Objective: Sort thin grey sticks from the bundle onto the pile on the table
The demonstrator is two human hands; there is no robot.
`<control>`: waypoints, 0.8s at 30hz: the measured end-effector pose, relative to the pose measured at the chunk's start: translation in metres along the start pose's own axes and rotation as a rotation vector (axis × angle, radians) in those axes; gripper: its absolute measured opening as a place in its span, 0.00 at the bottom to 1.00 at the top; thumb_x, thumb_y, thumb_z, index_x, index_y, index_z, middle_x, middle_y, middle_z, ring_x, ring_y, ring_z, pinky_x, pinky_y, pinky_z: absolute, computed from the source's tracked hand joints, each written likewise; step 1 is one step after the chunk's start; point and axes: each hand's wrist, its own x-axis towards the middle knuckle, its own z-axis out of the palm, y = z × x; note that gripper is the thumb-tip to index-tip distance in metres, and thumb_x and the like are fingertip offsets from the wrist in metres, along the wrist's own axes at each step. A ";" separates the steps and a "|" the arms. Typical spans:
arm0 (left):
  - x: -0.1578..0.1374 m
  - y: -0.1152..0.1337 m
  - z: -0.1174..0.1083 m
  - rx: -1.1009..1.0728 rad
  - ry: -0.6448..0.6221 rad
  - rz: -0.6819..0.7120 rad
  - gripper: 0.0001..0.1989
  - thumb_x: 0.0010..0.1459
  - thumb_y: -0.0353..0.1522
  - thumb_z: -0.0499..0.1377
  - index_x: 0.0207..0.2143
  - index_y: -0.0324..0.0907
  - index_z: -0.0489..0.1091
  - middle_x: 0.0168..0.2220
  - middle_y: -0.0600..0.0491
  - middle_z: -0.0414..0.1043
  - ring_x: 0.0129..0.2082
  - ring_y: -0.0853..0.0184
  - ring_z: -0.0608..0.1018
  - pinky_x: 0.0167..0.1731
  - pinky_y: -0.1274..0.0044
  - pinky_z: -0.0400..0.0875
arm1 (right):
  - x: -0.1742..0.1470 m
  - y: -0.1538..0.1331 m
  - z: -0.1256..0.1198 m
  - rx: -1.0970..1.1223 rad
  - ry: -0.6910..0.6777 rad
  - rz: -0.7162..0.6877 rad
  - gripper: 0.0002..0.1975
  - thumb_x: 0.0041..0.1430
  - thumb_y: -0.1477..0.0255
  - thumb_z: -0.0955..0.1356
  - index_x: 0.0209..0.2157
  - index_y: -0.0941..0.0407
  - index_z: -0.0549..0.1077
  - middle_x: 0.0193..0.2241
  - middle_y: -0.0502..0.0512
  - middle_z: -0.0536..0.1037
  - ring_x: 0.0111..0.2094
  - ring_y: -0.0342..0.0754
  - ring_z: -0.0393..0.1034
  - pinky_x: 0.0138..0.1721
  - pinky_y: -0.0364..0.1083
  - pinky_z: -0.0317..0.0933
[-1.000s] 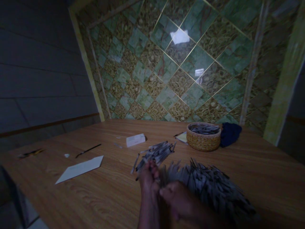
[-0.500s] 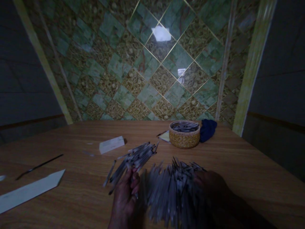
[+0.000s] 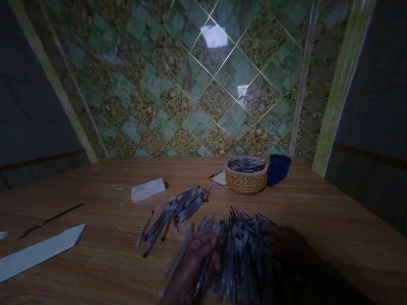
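My left hand (image 3: 195,262) is closed around a slim pen-like stick (image 3: 203,275), held slantwise between thumb and fingers. It sits over the left part of a large pile of similar grey sticks (image 3: 238,250), several with dark tips. At the right side of that pile lies my right hand (image 3: 284,241), deep in shadow; its fingers are hidden, so their grip does not show. Farther forward and left, a smaller loose heap of dark-tipped sticks (image 3: 186,205) rests on the wooden table (image 3: 111,241).
A woven basket (image 3: 246,182) full of sticks stands at the back right, beside a dark blue cloth (image 3: 278,169). A white box (image 3: 148,189) lies left of centre. Farther left are a thin black stick (image 3: 52,219) and a pale flat strip (image 3: 41,252). A tiled wall (image 3: 197,101) rises behind.
My left hand has moved right and nearer, from the smaller heap to the large pile, with a stick in its fingers. My right hand stays at the pile's right side.
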 end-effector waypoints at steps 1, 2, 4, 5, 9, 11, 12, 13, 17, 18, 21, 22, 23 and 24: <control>0.000 -0.001 0.001 0.016 -0.036 -0.015 0.13 0.50 0.40 0.59 0.30 0.38 0.68 0.11 0.55 0.67 0.05 0.78 0.57 0.05 0.86 0.47 | 0.000 0.000 -0.001 0.049 0.019 -0.024 0.12 0.57 0.70 0.59 0.29 0.55 0.72 0.29 0.53 0.77 0.32 0.46 0.70 0.33 0.42 0.56; -0.001 -0.003 0.002 0.032 -0.065 -0.032 0.14 0.51 0.41 0.58 0.29 0.38 0.68 0.11 0.55 0.67 0.05 0.77 0.57 0.05 0.86 0.46 | -0.001 -0.001 -0.001 0.094 0.038 -0.055 0.13 0.57 0.69 0.58 0.28 0.56 0.71 0.28 0.52 0.76 0.31 0.45 0.69 0.32 0.42 0.56; -0.002 -0.005 0.003 0.066 -0.122 -0.062 0.15 0.51 0.42 0.57 0.29 0.38 0.68 0.10 0.54 0.68 0.04 0.76 0.57 0.04 0.86 0.45 | -0.002 -0.004 0.001 0.183 0.062 -0.101 0.14 0.58 0.66 0.57 0.25 0.56 0.68 0.24 0.50 0.72 0.28 0.44 0.67 0.30 0.41 0.55; -0.002 -0.006 0.003 0.084 -0.154 -0.072 0.16 0.51 0.43 0.57 0.29 0.37 0.68 0.10 0.54 0.68 0.04 0.76 0.57 0.04 0.85 0.45 | -0.003 -0.007 0.004 0.235 0.064 -0.110 0.15 0.57 0.65 0.57 0.23 0.56 0.67 0.22 0.49 0.69 0.26 0.43 0.65 0.28 0.41 0.54; -0.002 -0.013 0.005 0.119 -0.296 -0.103 0.17 0.51 0.44 0.57 0.29 0.36 0.69 0.11 0.52 0.70 0.04 0.77 0.58 0.05 0.85 0.47 | -0.013 -0.028 0.014 0.465 0.039 -0.110 0.14 0.56 0.65 0.59 0.19 0.55 0.60 0.17 0.44 0.58 0.21 0.41 0.57 0.22 0.40 0.50; -0.002 -0.016 0.006 0.117 -0.342 -0.121 0.18 0.50 0.44 0.58 0.29 0.36 0.69 0.11 0.52 0.70 0.04 0.77 0.58 0.05 0.85 0.46 | -0.019 -0.039 0.017 0.535 0.005 -0.099 0.14 0.55 0.65 0.59 0.18 0.55 0.58 0.16 0.44 0.57 0.19 0.40 0.55 0.20 0.39 0.48; -0.002 -0.017 0.006 0.118 -0.361 -0.130 0.18 0.50 0.44 0.58 0.29 0.36 0.69 0.11 0.52 0.70 0.04 0.77 0.58 0.05 0.85 0.45 | -0.021 -0.045 0.017 0.555 -0.022 -0.091 0.15 0.55 0.64 0.59 0.18 0.55 0.58 0.15 0.43 0.57 0.18 0.40 0.54 0.19 0.39 0.48; -0.002 -0.018 0.007 0.123 -0.379 -0.134 0.18 0.50 0.44 0.58 0.29 0.36 0.69 0.12 0.52 0.70 0.04 0.77 0.58 0.05 0.85 0.44 | -0.023 -0.049 0.017 0.567 -0.045 -0.084 0.15 0.55 0.63 0.59 0.18 0.55 0.58 0.14 0.43 0.57 0.17 0.40 0.54 0.18 0.39 0.47; -0.004 -0.017 0.008 0.168 -0.422 -0.132 0.19 0.48 0.44 0.59 0.28 0.35 0.70 0.11 0.54 0.69 0.04 0.78 0.57 0.05 0.84 0.43 | -0.024 -0.058 0.017 0.553 -0.052 -0.066 0.17 0.56 0.61 0.58 0.17 0.54 0.58 0.12 0.43 0.56 0.15 0.40 0.53 0.17 0.39 0.46; -0.004 -0.016 0.009 0.183 -0.425 -0.138 0.19 0.48 0.45 0.59 0.27 0.35 0.71 0.11 0.54 0.69 0.04 0.78 0.57 0.05 0.84 0.43 | -0.023 -0.058 0.018 0.535 -0.035 -0.064 0.18 0.56 0.61 0.58 0.17 0.54 0.58 0.12 0.43 0.56 0.16 0.39 0.52 0.17 0.39 0.45; -0.008 -0.013 0.011 0.213 -0.404 -0.170 0.20 0.45 0.45 0.61 0.27 0.34 0.72 0.10 0.55 0.67 0.05 0.77 0.59 0.06 0.84 0.45 | -0.023 -0.055 0.022 0.506 -0.033 -0.055 0.19 0.55 0.61 0.58 0.15 0.54 0.56 0.13 0.44 0.55 0.16 0.39 0.51 0.17 0.40 0.44; -0.010 -0.013 0.011 0.215 -0.389 -0.176 0.20 0.43 0.45 0.62 0.26 0.34 0.72 0.10 0.56 0.66 0.05 0.76 0.60 0.06 0.84 0.45 | -0.023 -0.054 0.024 0.513 -0.060 -0.047 0.19 0.55 0.60 0.58 0.15 0.54 0.56 0.12 0.44 0.54 0.15 0.39 0.51 0.16 0.40 0.44; -0.011 -0.013 0.012 0.215 -0.371 -0.177 0.20 0.42 0.44 0.63 0.26 0.34 0.72 0.10 0.56 0.66 0.06 0.76 0.61 0.06 0.84 0.46 | -0.024 -0.053 0.025 0.532 -0.091 -0.035 0.19 0.55 0.60 0.58 0.15 0.54 0.56 0.11 0.44 0.54 0.14 0.40 0.51 0.16 0.40 0.43; -0.012 -0.013 0.012 0.218 -0.356 -0.176 0.20 0.41 0.44 0.63 0.26 0.34 0.73 0.10 0.56 0.65 0.06 0.76 0.61 0.07 0.84 0.47 | -0.025 -0.052 0.027 0.555 -0.119 -0.018 0.19 0.55 0.59 0.58 0.15 0.54 0.56 0.11 0.44 0.54 0.13 0.40 0.51 0.15 0.40 0.44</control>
